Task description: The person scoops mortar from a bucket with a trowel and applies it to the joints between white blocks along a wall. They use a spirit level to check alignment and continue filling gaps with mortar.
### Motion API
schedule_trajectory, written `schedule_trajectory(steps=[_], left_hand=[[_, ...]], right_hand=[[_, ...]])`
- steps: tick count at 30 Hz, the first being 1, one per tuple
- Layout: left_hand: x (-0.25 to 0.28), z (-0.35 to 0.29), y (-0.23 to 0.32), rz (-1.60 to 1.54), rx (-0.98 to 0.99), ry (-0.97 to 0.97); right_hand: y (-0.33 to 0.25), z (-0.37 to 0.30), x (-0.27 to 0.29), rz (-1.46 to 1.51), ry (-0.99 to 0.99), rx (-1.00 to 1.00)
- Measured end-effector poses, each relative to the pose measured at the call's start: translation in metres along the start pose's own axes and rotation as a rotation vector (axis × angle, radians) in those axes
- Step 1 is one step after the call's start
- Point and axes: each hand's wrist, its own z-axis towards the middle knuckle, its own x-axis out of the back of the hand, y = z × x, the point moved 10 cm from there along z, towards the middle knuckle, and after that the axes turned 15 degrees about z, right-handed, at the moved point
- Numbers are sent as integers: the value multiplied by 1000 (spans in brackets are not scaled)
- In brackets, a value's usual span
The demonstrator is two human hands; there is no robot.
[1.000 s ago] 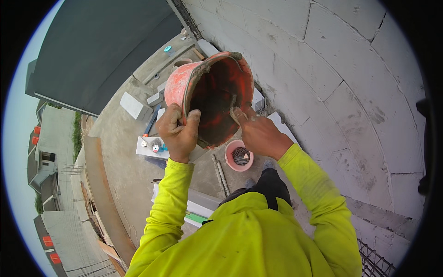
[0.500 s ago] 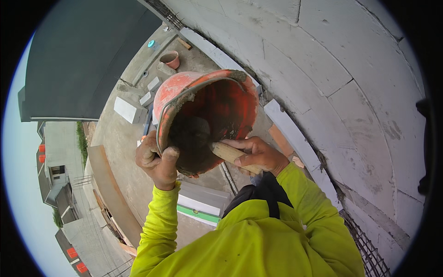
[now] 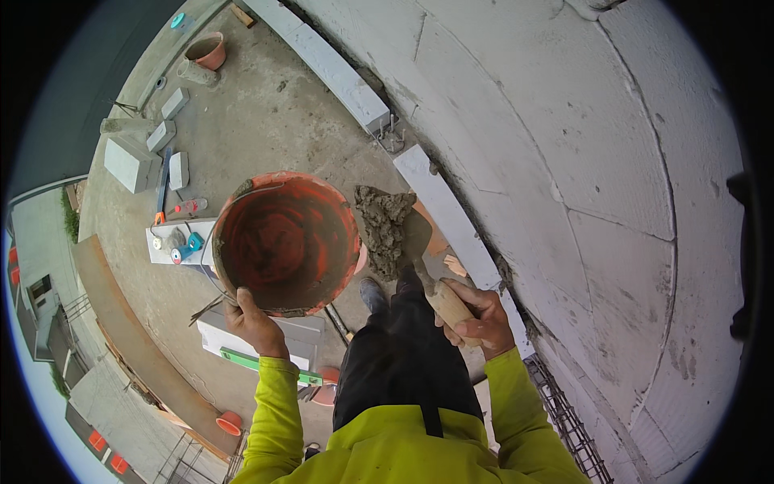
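Observation:
My left hand (image 3: 255, 324) grips the near rim of an orange bucket (image 3: 282, 242), thumb over the edge. Its inside is smeared with grey mortar, and the bottom shows mostly bare orange. To its right, my right hand (image 3: 477, 317) is closed round the wooden handle of a trowel (image 3: 448, 308). A thick heap of wet mortar (image 3: 382, 226) lies on the trowel's blade, hiding much of the metal. The loaded blade is beside the bucket's right rim, outside it.
A block wall (image 3: 548, 161) rises on the right, with a low row of white blocks (image 3: 339, 73) along its foot. White blocks (image 3: 129, 165), a saw (image 3: 164, 185), a bottle (image 3: 191, 206) and another bucket (image 3: 207, 52) stand on the floor. A green level (image 3: 266, 365) lies near my legs.
The bucket has gone from tipped up to lower and more level, its opening facing me. The trowel has come out of it to the right, carrying mortar.

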Motion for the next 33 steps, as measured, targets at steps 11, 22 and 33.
schedule_trajectory(steps=[11,22,33], left_hand=[[71,-40,-175,293,356,169],[108,-82,-218,85,549,240],[34,-88,-281,-241,747,293]], right_hand=[[27,190,262,-1296,661,376],[62,200,310,-1090,621,158],[119,166,240,-1326,263,-317]])
